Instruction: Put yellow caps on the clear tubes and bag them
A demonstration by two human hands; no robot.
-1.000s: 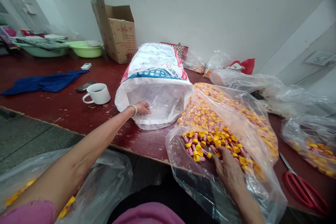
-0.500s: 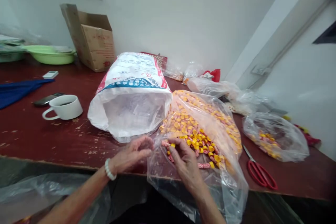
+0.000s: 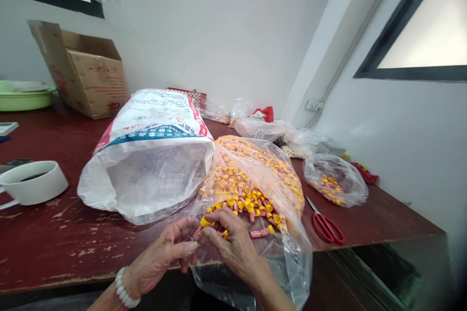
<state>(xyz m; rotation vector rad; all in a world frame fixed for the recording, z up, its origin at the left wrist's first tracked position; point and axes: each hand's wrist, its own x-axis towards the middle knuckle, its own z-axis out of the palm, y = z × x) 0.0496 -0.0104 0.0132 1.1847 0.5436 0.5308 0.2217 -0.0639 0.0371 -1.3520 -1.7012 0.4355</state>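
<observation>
My right hand (image 3: pixel 229 238) pinches the yellow end of a small red-and-white piece (image 3: pixel 197 233) at the mouth of a clear plastic bag (image 3: pixel 297 252). Close beside it, my left hand (image 3: pixel 166 255), with a pale bead bracelet on the wrist, has its fingers curled at the lower end of the same piece. Many similar yellow-ended pieces (image 3: pixel 251 199) fill the bag behind my hands. One piece (image 3: pixel 260 232) lies apart near the bag's front. A white printed sack (image 3: pixel 160 116) lies left of the bag with its mouth facing me.
Red-handled scissors (image 3: pixel 326 228) lie right of the bag, near a smaller clear bag (image 3: pixel 355 182) of pieces. A white cup (image 3: pixel 45 189) with dark liquid is at the left. Behind stand a cardboard box (image 3: pixel 97 77) and a green basin (image 3: pixel 25 99). The table edge (image 3: pixel 54 285) runs in front.
The view has turned to the right. My hands have come together, and my left hand's fingers now meet the piece that my right hand holds.
</observation>
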